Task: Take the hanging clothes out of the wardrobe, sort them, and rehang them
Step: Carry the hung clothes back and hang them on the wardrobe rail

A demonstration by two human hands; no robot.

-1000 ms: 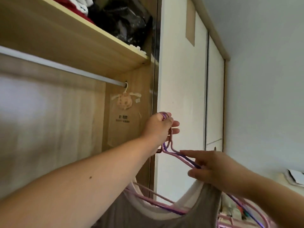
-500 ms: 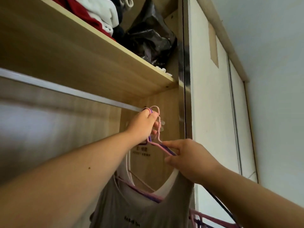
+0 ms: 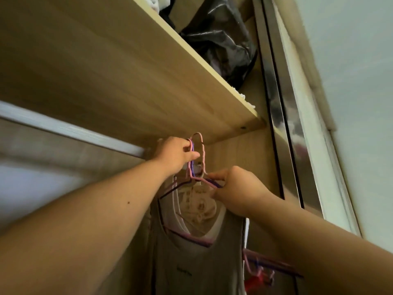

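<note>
My left hand [image 3: 176, 155] grips the hooks of several pink and purple wire hangers [image 3: 198, 158] right at the end of the silver wardrobe rail [image 3: 70, 129], under the wooden shelf [image 3: 119, 77]. My right hand [image 3: 236, 189] pinches the sloping shoulder wires just below the hooks. A grey tank top [image 3: 197, 265] with a white one layered inside it hangs from these hangers. The rail's right end is hidden behind my left hand.
A black plastic bag [image 3: 219, 41] and folded clothes sit on the shelf above. The sliding door's metal frame [image 3: 282, 116] stands close on the right. More pink hangers with a red item [image 3: 258, 275] dangle low under my right forearm.
Both hands have lifted the hangers and tank tops up to the rail's right end, and my view has tilted further upward. The hooks now sit at rail height.
</note>
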